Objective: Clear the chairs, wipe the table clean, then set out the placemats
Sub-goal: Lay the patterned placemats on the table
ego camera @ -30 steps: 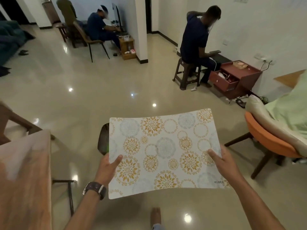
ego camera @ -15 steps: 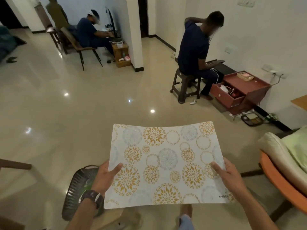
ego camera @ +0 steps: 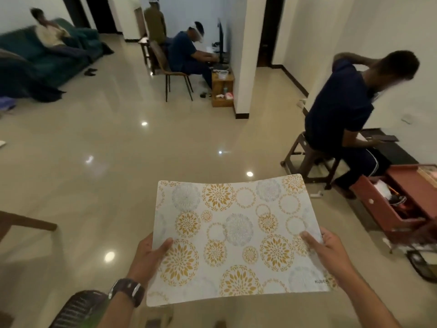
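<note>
A white placemat [ego camera: 236,235] printed with gold and grey flower circles is held flat in front of me above the tiled floor. My left hand [ego camera: 147,259] pinches its left edge, thumb on top, a dark watch on the wrist. My right hand [ego camera: 327,250] pinches the right edge, thumb on top near the printed brand word. The table is out of view.
A wooden piece [ego camera: 28,222] juts in at the left edge. A dark mesh basket [ego camera: 78,308] lies below my left arm. A person sits on a brown stool [ego camera: 305,150] at right beside a red drawer cabinet [ego camera: 402,197]. Other people sit far back by a pillar [ego camera: 243,55] and on a sofa [ego camera: 35,58].
The view has swung left and away from the orange chair, which has left the frame. The sofa has come into view. Both hands keep the same hold on the placemat.
</note>
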